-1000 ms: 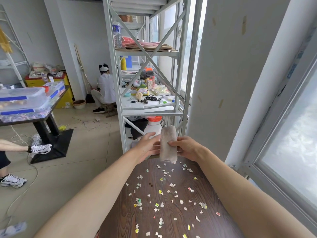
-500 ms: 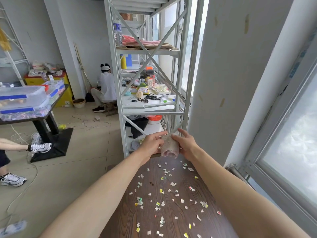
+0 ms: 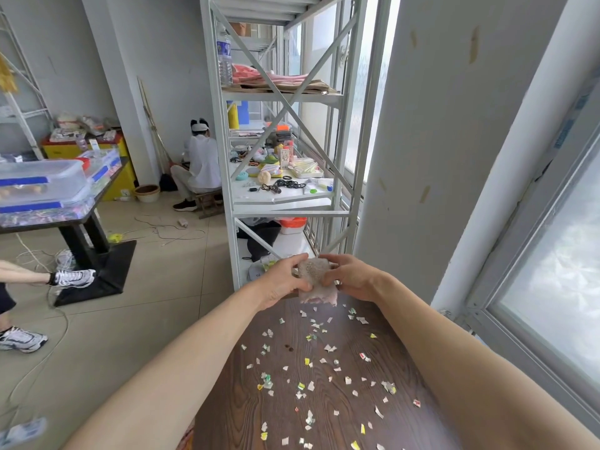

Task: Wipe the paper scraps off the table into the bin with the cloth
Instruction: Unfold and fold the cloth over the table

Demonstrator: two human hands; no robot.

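A pale pinkish-grey cloth (image 3: 316, 280), folded small, hangs just above the far edge of the dark wood-grain table (image 3: 324, 417). My left hand (image 3: 281, 280) grips its left side and my right hand (image 3: 349, 276) grips its right side. Both arms stretch forward over the tabletop. Several small paper scraps (image 3: 308, 368), white, yellow, green and red, lie scattered across the table from the far edge toward me. No bin shows in the head view.
A white metal shelf rack (image 3: 282, 203) full of small items stands right behind the table's far edge. A white pillar (image 3: 438, 141) and window (image 3: 552, 271) run along the right. A seated person (image 3: 199, 170), a black-legged table (image 3: 65, 216) and floor cables lie left.
The cloth, a tall upright strip a second ago, now sits folded shorter between both hands. My hands stay at the table's far edge.
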